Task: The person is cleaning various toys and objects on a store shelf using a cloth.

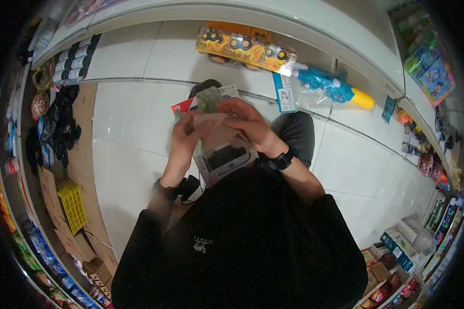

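Observation:
Before my chest, both hands grip a thin, worn cloth (213,131), greyish green at its upper end and pinkish in the middle. My left hand (183,129) pinches its left side. The fingers of my right hand (251,123) hold it on the right, near the upper edge. Below the cloth, a printed cardboard box (237,165) rests at my lap and shows a dark appliance-like picture; the cloth hides part of it. A red and white printed piece (183,106) shows behind the cloth, partly covered.
On the low white shelf ahead lie a yellow toy vehicle package (245,48) and a blue and yellow toy water gun (334,87). At left are a black plastic bag (61,123), a yellow plastic basket (72,206) and flattened cardboard (81,162). Packed shelves flank both sides.

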Tool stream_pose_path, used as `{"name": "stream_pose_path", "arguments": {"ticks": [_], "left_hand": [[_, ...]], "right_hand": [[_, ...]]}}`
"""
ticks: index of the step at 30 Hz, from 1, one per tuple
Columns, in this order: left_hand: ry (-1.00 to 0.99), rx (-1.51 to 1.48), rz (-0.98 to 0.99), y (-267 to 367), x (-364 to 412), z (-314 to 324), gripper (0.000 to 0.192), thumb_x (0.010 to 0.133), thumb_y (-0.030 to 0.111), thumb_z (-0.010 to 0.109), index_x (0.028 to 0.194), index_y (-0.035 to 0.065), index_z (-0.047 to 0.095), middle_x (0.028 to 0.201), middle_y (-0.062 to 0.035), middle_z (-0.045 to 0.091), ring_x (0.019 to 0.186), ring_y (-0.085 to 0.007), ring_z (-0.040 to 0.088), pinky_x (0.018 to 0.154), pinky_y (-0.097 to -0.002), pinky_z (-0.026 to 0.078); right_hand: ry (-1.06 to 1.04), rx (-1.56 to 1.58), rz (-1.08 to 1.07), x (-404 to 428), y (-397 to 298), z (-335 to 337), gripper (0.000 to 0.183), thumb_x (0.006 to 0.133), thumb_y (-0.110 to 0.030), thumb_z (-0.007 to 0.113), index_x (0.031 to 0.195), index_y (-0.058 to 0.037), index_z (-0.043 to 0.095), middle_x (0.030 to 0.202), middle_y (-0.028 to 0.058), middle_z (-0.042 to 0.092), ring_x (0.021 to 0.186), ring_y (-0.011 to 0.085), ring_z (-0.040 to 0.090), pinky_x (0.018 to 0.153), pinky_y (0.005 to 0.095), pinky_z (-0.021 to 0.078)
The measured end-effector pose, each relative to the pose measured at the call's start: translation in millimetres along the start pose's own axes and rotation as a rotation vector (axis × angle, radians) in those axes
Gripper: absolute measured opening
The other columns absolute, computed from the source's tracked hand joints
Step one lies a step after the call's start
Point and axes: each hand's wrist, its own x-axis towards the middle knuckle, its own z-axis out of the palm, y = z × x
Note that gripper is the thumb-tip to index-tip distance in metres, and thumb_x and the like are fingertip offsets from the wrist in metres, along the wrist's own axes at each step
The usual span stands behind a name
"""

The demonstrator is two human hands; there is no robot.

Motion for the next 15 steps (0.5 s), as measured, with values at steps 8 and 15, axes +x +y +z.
{"name": "stream_pose_path", "arguments": {"ticks": [8,15], "left_hand": [[0.207,0.044,0.108,5,-1,-11,0.013,0.096,0.018,0.058,0.096,0.0047,0.058,0.082,0.0027,0.057,0.077,-0.0048,0.049,0.07,-0.0199,0.04],[0.207,-0.062,0.063,0,3,-1,0.015,0.099,0.019,0.053,0.099,0.0043,0.056,0.09,0.0004,0.057,0.083,-0.0063,0.05,0.075,-0.0216,0.041]], "right_hand": [[0.003,-0.308,-0.023,-6,18,-32,0.019,0.087,-0.001,0.061,0.105,-0.0038,0.059,0.109,0.0035,0.06,0.096,0.0124,0.058,0.086,0.0261,0.0458],[0.101,-0.954,-0.336,-9,6,10,0.029,0.083,-0.022,0.07,0.1,-0.0034,0.057,0.09,0.0121,0.058,0.083,0.0287,0.061,0.076,0.0362,0.0487]]}}
